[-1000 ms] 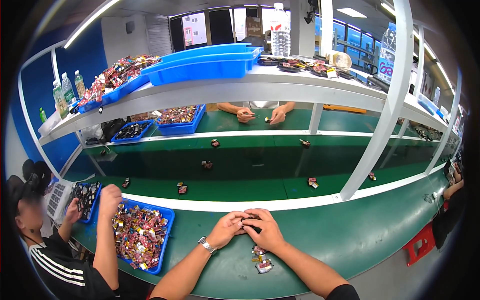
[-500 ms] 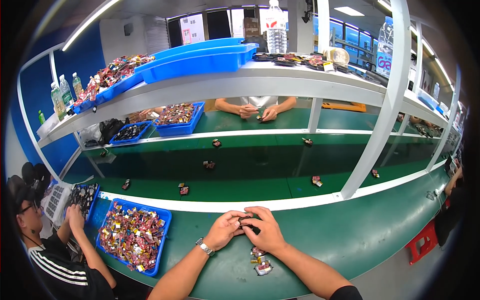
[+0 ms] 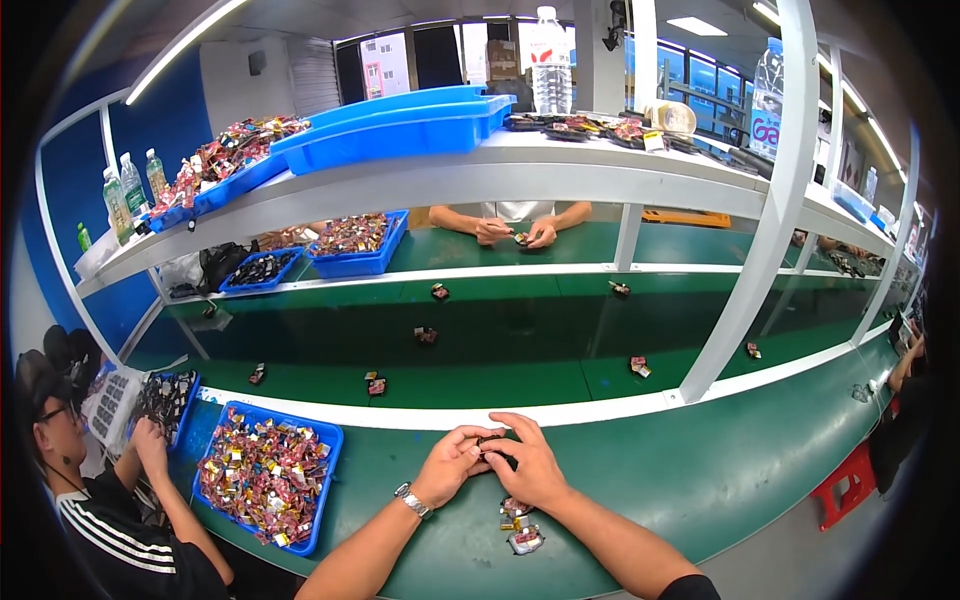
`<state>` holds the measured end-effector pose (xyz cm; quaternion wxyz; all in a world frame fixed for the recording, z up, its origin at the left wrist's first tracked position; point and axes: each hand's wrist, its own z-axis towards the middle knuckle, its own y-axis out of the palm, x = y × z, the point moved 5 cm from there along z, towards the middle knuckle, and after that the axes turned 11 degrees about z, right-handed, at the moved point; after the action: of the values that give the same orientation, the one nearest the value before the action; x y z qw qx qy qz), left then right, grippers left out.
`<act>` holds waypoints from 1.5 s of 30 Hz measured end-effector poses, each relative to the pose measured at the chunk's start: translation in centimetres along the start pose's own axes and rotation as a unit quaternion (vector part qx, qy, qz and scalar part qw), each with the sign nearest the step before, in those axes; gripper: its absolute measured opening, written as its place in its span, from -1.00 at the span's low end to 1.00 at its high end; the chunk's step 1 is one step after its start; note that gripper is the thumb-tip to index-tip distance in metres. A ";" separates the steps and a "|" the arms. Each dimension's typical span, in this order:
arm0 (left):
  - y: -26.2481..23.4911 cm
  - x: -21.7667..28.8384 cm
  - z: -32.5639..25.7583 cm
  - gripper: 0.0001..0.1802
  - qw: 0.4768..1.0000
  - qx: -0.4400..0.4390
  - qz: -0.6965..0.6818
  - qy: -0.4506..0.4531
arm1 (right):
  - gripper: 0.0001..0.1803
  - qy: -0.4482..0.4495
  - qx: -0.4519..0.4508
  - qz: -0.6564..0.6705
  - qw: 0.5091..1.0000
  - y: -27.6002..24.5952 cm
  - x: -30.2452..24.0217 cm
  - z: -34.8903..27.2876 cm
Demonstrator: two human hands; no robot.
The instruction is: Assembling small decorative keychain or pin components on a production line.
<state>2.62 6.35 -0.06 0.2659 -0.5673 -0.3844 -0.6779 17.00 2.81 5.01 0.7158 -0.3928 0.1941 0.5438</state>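
Observation:
Close together over the green bench, my left hand and my right hand are both closed on one small black piece. Fingers cover most of it, so its exact kind stays hidden. Below my right hand lie several small electronic assemblies, with red, yellow and silver-white parts, partly under the wrist. To the left of my left forearm stands a blue tray heaped with similar red and silver pieces.
A white rail separates the bench from a green conveyor belt carrying scattered assemblies. A white post rises at right, supporting a shelf with blue trays and bottles. One co-worker sits at left; another's hands work across the belt.
Assemblies on the belt have shifted slightly to the right. My hands stay in nearly the same place, with small finger movements around the black piece. The far co-worker's hands moved a little.

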 end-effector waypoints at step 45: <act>0.3 0.0 0.0 -0.72 0.997 0.040 0.010 -0.058 | -0.83 -0.059 0.047 -0.124 0.989 0.3 -0.9 0.0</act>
<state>2.87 6.19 0.04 0.2723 -0.5988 -0.4203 -0.6251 16.40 2.31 5.51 0.8057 -0.3467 0.1269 0.4631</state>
